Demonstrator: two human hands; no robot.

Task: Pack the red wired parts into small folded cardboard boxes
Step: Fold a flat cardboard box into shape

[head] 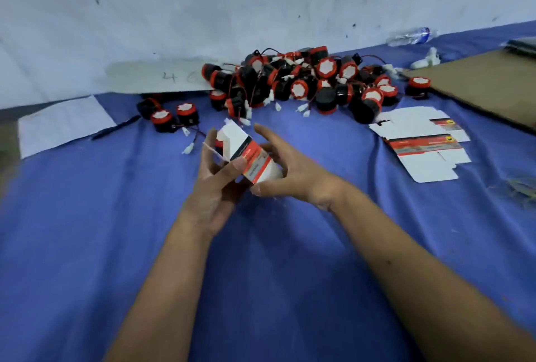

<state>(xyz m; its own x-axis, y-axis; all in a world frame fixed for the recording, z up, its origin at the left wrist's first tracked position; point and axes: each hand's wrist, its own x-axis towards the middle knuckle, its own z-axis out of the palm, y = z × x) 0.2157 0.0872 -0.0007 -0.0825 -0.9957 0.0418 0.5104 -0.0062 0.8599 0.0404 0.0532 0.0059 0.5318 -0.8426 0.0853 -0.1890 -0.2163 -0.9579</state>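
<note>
Box (251, 158): small, white with a red and black band, held above the middle of the blue cloth (87, 231), tilted, far end flaps open.
Left hand (216, 178): fingers curled round the box's left side, thumb pressed on its printed face.
Right hand (285, 170): cupped round the box's right side, thumb under the near end, index finger raised off it.
Red wired parts (304, 83): heaped at the cloth's far edge against the wall; black bodies, red rims, white caps, thin wires with white plugs.
Stray parts (171, 118): a few just left of the heap, near the far-left part of the cloth.
Flat box blanks (423, 144): unfolded, stacked right of the hands, toward the right edge.
Cardboard sheet (487, 86): brown, at the far-right corner.
Paper sheet (63, 126): white, at the far-left edge, dark pen (116, 131) beside it.
Plastic bottle (412, 36): lying at the far edge by the wall.
</note>
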